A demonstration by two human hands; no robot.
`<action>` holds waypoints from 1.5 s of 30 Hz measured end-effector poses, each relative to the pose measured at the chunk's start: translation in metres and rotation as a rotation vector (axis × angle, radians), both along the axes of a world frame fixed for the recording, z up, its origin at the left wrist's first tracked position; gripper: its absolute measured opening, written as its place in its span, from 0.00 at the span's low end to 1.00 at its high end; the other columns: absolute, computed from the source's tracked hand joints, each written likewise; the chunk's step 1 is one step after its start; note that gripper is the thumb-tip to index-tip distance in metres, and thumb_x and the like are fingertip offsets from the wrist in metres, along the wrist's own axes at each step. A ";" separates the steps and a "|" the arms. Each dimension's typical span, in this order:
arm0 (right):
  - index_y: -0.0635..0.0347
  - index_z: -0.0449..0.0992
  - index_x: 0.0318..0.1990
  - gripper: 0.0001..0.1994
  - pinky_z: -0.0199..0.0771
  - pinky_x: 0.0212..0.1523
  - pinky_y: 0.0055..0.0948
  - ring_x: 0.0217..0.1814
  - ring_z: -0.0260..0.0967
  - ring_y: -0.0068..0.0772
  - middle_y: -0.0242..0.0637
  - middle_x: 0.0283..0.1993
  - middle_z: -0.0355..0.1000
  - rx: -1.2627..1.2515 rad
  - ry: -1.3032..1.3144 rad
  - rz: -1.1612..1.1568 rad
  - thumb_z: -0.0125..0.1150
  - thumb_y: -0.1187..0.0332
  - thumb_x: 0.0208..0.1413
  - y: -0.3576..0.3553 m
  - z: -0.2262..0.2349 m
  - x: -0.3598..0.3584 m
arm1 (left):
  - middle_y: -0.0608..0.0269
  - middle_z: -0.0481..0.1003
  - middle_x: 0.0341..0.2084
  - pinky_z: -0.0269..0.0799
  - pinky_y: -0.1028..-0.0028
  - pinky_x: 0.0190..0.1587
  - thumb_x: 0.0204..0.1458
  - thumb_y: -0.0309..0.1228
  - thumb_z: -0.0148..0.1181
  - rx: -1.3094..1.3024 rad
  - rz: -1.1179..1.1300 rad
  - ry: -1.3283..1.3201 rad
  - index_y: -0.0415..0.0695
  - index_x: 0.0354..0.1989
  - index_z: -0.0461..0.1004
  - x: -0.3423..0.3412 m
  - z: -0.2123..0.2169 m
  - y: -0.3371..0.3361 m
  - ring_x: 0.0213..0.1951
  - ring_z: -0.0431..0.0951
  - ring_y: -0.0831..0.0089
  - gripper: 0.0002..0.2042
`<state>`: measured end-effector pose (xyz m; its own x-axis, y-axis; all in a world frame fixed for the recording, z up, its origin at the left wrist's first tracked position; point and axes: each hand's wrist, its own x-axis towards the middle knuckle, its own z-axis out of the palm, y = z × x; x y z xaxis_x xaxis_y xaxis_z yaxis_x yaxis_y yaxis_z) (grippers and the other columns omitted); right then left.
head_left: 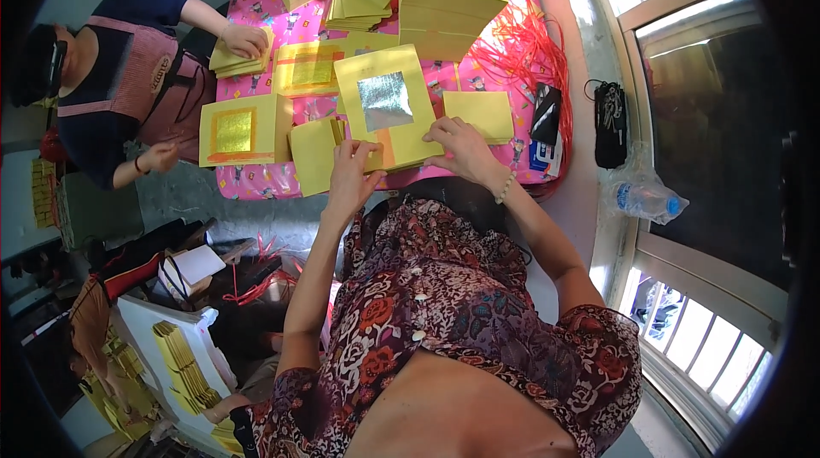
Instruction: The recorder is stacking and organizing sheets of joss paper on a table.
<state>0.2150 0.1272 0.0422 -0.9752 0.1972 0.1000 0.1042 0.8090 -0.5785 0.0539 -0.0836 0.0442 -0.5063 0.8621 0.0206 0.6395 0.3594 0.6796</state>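
Note:
In front of me at the table's near edge lies a stack of yellow joss paper with a silver foil square on its top sheet and an orange band below it. My left hand grips its near left corner, thumb and fingers closed on the edge. My right hand pinches the right edge near the lower corner. Beside my left hand is a folded yellow paper pile. Just beyond my right hand lies a plain yellow sheet pile. A gold-foil yellow sheet sits further left.
A tall yellow paper block stands at the back of the pink patterned table. Red strings tangle at right, near a phone. A plastic bottle rests on the sill. At left, a co-worker touches yellow paper.

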 end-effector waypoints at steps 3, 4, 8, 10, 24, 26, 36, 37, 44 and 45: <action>0.55 0.75 0.44 0.18 0.70 0.49 0.38 0.48 0.67 0.42 0.35 0.45 0.69 -0.009 0.015 0.016 0.70 0.61 0.45 0.003 0.000 0.000 | 0.55 0.68 0.43 0.68 0.61 0.51 0.39 0.24 0.71 0.000 -0.010 -0.008 0.45 0.49 0.73 -0.001 -0.001 0.000 0.48 0.67 0.53 0.24; 0.55 0.76 0.42 0.17 0.70 0.48 0.38 0.48 0.68 0.42 0.35 0.44 0.69 -0.019 0.026 0.012 0.70 0.61 0.46 0.003 -0.001 0.000 | 0.55 0.68 0.43 0.68 0.61 0.51 0.39 0.24 0.71 -0.007 -0.017 -0.012 0.45 0.48 0.73 -0.001 -0.001 -0.001 0.48 0.67 0.53 0.24; 0.57 0.79 0.37 0.12 0.72 0.45 0.36 0.45 0.70 0.40 0.36 0.41 0.70 -0.044 0.049 -0.017 0.69 0.62 0.49 0.003 -0.001 -0.001 | 0.56 0.69 0.43 0.68 0.61 0.51 0.39 0.25 0.71 -0.007 -0.021 -0.017 0.45 0.48 0.73 -0.002 0.001 -0.001 0.48 0.68 0.54 0.24; 0.56 0.79 0.36 0.11 0.72 0.45 0.36 0.44 0.70 0.39 0.34 0.40 0.70 -0.058 0.051 -0.036 0.68 0.60 0.50 0.002 -0.003 -0.002 | 0.56 0.69 0.43 0.68 0.61 0.51 0.38 0.26 0.72 -0.020 -0.030 -0.014 0.45 0.48 0.73 -0.003 0.004 0.000 0.47 0.68 0.54 0.24; 0.56 0.80 0.34 0.11 0.73 0.43 0.35 0.43 0.70 0.38 0.34 0.38 0.71 -0.021 0.040 -0.023 0.70 0.60 0.47 0.004 0.002 -0.007 | 0.58 0.72 0.40 0.70 0.62 0.47 0.44 0.33 0.70 -0.036 -0.079 0.031 0.43 0.43 0.78 -0.013 0.002 0.000 0.45 0.70 0.57 0.17; 0.55 0.79 0.34 0.13 0.72 0.44 0.36 0.43 0.70 0.39 0.33 0.38 0.72 0.065 0.082 0.002 0.71 0.59 0.45 0.003 0.004 -0.007 | 0.58 0.72 0.40 0.70 0.62 0.47 0.44 0.33 0.69 -0.032 -0.074 0.027 0.43 0.43 0.78 -0.012 0.002 0.000 0.45 0.70 0.57 0.17; 0.55 0.81 0.34 0.10 0.74 0.40 0.36 0.40 0.72 0.39 0.34 0.36 0.73 -0.069 -0.007 -0.006 0.69 0.60 0.49 0.008 0.000 -0.009 | 0.57 0.73 0.39 0.69 0.61 0.48 0.43 0.33 0.71 -0.024 -0.095 0.015 0.43 0.43 0.77 -0.015 0.006 0.001 0.45 0.71 0.55 0.18; 0.54 0.82 0.33 0.10 0.74 0.39 0.36 0.38 0.72 0.38 0.34 0.36 0.73 -0.067 0.005 -0.012 0.67 0.59 0.50 0.008 -0.001 -0.009 | 0.57 0.73 0.38 0.69 0.61 0.48 0.43 0.33 0.71 -0.022 -0.100 0.010 0.43 0.42 0.77 -0.015 0.005 0.001 0.44 0.71 0.55 0.17; 0.53 0.84 0.32 0.09 0.74 0.37 0.36 0.35 0.72 0.37 0.33 0.36 0.72 -0.084 0.028 -0.061 0.65 0.58 0.52 0.005 -0.001 -0.010 | 0.59 0.76 0.38 0.70 0.63 0.47 0.46 0.34 0.69 -0.002 -0.077 -0.025 0.45 0.39 0.81 -0.018 0.002 0.000 0.43 0.74 0.58 0.13; 0.53 0.84 0.32 0.09 0.74 0.37 0.36 0.35 0.72 0.37 0.33 0.36 0.72 -0.084 0.028 -0.061 0.65 0.58 0.52 0.005 0.000 -0.010 | 0.59 0.76 0.38 0.70 0.64 0.46 0.47 0.35 0.69 -0.009 -0.070 -0.023 0.45 0.39 0.82 -0.018 0.002 0.000 0.43 0.74 0.59 0.12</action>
<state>0.2051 0.1320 0.0418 -0.9583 0.2646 0.1077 0.1345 0.7504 -0.6472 0.0363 -0.0838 0.0457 -0.4453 0.8954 0.0021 0.6474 0.3204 0.6915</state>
